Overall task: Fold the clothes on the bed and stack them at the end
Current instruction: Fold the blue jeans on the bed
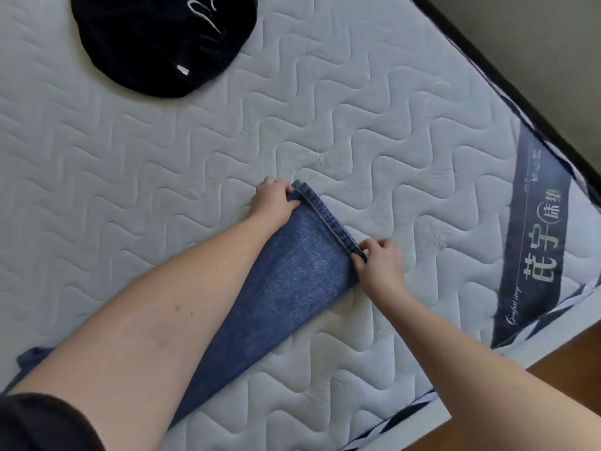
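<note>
Jeans (292, 288) lie flat on the bed (374, 109), running from the lower left of the frame up to the hem at centre. Your left hand (274, 201) pinches the hem's upper corner and your right hand (379, 260) pinches its lower corner, fingers curled on the denim. Black garment (162, 40) sits bunched at the upper left, well apart from the jeans.
</note>
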{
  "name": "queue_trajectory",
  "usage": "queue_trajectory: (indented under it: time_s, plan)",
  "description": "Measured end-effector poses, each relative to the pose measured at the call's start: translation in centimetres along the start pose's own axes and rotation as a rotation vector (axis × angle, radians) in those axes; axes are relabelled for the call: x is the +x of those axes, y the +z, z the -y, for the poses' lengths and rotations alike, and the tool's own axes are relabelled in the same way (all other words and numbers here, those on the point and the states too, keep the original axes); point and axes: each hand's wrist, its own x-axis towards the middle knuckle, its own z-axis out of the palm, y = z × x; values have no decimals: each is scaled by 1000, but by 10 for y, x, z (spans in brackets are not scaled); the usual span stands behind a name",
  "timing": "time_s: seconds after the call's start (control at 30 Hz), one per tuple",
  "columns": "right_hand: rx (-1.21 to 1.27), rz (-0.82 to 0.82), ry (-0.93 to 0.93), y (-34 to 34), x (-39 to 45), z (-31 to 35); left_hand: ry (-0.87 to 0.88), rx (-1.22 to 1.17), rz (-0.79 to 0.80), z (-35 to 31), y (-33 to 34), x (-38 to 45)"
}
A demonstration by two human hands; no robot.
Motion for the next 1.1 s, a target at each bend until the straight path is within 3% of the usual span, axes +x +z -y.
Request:
queue_trajectory:
  time_s: [0.27,0.4,0.57,0.77,0.87,0.97,1.1]
  plan:
    - [80,87,-26,-8,4,-4,65,-159,12,-1,-4,0]
    - [221,-20,13,-21,-8,-28,119,-206,49,-24,6,-1]
    - [222,-145,51,-44,-12,-62,200,-316,116,-73,24,0]
    - [140,-168,62,-51,-8,-76,122,-308,48,-84,38,0]
    - [101,-215,87,-47,-9,-73,138,-247,-41,-69,26,-3]
    - [-16,-368,80,-38,-17,-61,200,-202,-84,-30,8,-19]
    - [-5,-412,-70,-6,-47,-20,223,-166,-118,54,-9,-67]
